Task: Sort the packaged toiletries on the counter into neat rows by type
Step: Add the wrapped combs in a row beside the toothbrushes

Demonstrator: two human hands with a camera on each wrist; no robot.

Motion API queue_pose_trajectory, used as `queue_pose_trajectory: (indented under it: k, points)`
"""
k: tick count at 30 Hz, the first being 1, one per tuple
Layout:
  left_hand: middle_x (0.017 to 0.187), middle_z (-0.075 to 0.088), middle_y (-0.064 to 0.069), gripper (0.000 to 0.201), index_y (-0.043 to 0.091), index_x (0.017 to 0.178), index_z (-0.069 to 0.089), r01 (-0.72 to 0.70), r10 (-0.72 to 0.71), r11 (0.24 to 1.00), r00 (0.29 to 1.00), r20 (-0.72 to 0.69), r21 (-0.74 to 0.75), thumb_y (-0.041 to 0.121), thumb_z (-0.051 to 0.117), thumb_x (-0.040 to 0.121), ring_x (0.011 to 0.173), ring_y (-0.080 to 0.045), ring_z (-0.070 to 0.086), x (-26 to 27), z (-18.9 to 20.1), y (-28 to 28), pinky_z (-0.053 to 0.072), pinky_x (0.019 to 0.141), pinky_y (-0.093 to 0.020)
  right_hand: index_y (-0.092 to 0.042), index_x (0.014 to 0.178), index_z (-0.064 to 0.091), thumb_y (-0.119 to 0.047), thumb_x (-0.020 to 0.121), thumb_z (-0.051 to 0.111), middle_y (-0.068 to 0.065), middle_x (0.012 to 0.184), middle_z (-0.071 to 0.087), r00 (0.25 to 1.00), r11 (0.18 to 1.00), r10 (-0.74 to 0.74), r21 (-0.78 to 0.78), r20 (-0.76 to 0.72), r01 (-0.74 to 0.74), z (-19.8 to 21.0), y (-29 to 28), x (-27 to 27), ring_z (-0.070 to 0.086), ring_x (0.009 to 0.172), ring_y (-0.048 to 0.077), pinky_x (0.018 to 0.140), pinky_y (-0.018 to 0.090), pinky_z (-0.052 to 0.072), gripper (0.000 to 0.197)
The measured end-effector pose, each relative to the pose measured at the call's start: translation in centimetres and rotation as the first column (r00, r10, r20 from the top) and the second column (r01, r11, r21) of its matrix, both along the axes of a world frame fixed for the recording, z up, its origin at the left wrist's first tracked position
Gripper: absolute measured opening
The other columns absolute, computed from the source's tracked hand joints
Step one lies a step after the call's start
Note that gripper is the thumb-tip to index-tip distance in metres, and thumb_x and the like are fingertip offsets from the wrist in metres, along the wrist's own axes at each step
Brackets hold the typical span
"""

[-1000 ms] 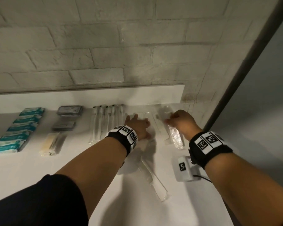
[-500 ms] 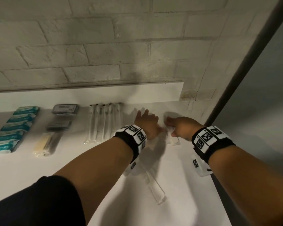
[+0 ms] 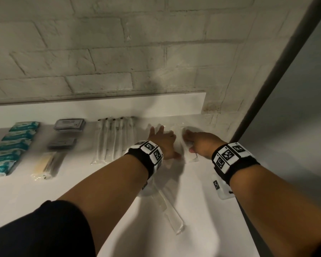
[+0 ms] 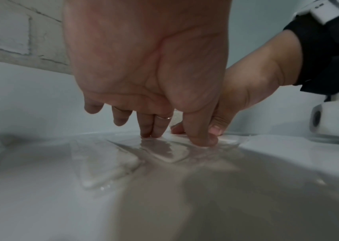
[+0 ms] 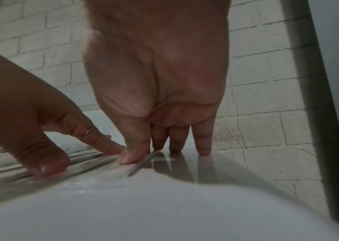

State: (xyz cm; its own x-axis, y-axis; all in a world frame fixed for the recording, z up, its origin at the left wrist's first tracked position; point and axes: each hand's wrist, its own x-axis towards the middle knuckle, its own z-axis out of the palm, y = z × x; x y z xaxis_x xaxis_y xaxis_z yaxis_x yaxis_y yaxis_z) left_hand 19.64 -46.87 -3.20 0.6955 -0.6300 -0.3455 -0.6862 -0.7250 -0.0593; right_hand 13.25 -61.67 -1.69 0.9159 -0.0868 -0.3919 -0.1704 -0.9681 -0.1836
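Both hands are at the back right of the white counter (image 3: 202,219), on clear plastic packets with white contents. My left hand (image 3: 159,134) lies flat with straight fingers pressing on packets (image 4: 170,154). My right hand (image 3: 188,143) is just to its right; its thumb presses a packet's edge (image 5: 135,164) and its other fingertips (image 5: 203,151) touch the counter. The two hands touch each other. Another clear packet (image 3: 171,212) lies slantwise nearer to me, below my left wrist.
Left of the hands lie a row of wrapped toothbrushes (image 3: 115,140), grey packets (image 3: 69,125), a yellowish packet (image 3: 44,162) and a column of teal packets (image 3: 17,143). A brick wall and a low white ledge (image 3: 119,106) close off the back. The counter's right edge (image 3: 248,229) runs close to my right wrist.
Both hands have slid toward the back wall and closer together, pushing the clear packets with them. My left fingers have stretched out flat.
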Motion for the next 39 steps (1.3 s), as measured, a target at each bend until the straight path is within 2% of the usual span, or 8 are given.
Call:
queue_pose_trajectory:
  k: [4,7,13,18,25,30,33,39]
  points:
    - [0.161,0.012,0.007,0.092,0.024,0.152,0.018,-0.027,0.027,1.0,0.999,-0.045,-0.003,0.075,0.044,0.079,0.148,-0.034,-0.003,-0.1,0.3,0.4,-0.01,0.113,-0.059,-0.013,0.146,0.036,-0.021,0.101,0.042,0.011,0.151,0.037,0.982,0.983,-0.091,0.175,0.165,0.062,0.9,0.0,-0.7,0.042,0.135,0.026,0.108,0.03,0.032,0.046]
    - [0.16,0.015,0.009,0.088,0.027,0.151,0.018,-0.021,0.021,1.0,0.998,-0.053,-0.009,0.071,0.045,0.081,0.148,-0.035,-0.002,0.0,0.4,0.5,-0.009,0.112,-0.06,-0.015,0.111,0.067,-0.034,0.092,0.058,0.009,0.116,0.06,0.927,0.975,-0.162,0.197,0.338,0.098,2.8,1.9,-2.6,0.062,0.1,0.024,0.083,0.03,0.047,0.028]
    - [0.161,0.011,0.004,0.089,0.02,0.152,0.016,0.049,-0.049,0.998,0.999,-0.019,0.032,0.074,0.035,0.084,0.147,-0.036,-0.003,0.3,0.3,0.7,-0.005,0.114,-0.062,-0.019,0.113,0.06,-0.067,0.075,0.061,0.003,0.101,0.066,0.937,0.953,0.296,-0.012,-0.186,-0.304,2.3,11.2,-7.8,0.063,0.095,0.024,0.076,0.033,0.049,0.061]
    - [0.162,0.004,0.005,0.075,0.021,0.153,0.011,0.019,-0.017,0.999,0.998,-0.064,0.031,0.059,0.035,0.093,0.148,-0.033,-0.008,0.1,0.5,0.7,-0.005,0.116,-0.058,-0.006,0.124,0.055,-0.033,0.092,0.053,0.01,0.108,0.062,0.932,0.945,0.292,-0.083,-0.216,-0.316,1.5,11.0,-6.9,0.06,0.09,0.028,0.072,0.033,0.044,0.042]
    - [0.161,0.013,0.004,0.06,0.024,0.15,0.021,0.054,-0.05,0.997,0.997,-0.061,0.055,0.048,0.033,0.097,0.147,-0.035,-0.004,1.2,0.7,0.5,0.001,0.115,-0.058,-0.005,0.109,0.065,-0.026,0.084,0.067,0.004,0.092,0.06,0.935,0.972,0.194,-0.072,-0.298,-0.225,2.0,5.3,-6.4,0.057,0.081,0.022,0.067,0.029,0.042,0.032]
    - [0.154,0.03,0.001,0.052,0.023,0.143,0.035,0.105,-0.106,0.992,0.994,0.019,0.064,0.046,0.034,0.096,0.145,-0.035,0.008,1.6,0.6,0.4,0.011,0.112,-0.058,-0.001,0.104,0.061,-0.031,0.094,0.058,0.006,0.07,0.061,0.945,0.971,-0.206,0.071,-0.253,0.23,2.5,-1.3,-2.4,0.054,0.055,0.019,0.061,0.03,0.048,0.032]
    - [0.151,0.035,0.001,0.054,0.022,0.142,0.039,0.104,-0.109,0.991,0.992,0.061,0.083,0.049,0.032,0.096,0.145,-0.036,0.007,1.4,0.6,0.0,0.01,0.113,-0.056,-0.004,0.103,0.061,-0.03,0.094,0.056,0.007,0.072,0.06,0.932,0.934,-0.336,0.074,-0.137,0.348,1.8,-2.7,-0.1,0.056,0.059,0.019,0.059,0.028,0.046,0.029]
    - [0.16,0.018,0.002,0.057,0.026,0.144,0.037,0.053,-0.053,0.999,0.996,0.068,0.0,0.054,0.033,0.094,0.147,-0.036,-0.006,1.4,0.4,-0.5,-0.004,0.114,-0.057,-0.019,0.134,0.052,-0.014,0.089,0.053,0.006,0.129,0.055,0.977,0.974,-0.173,-0.129,0.122,0.189,0.4,-3.1,0.6,0.057,0.115,0.027,0.092,0.035,0.047,0.045]
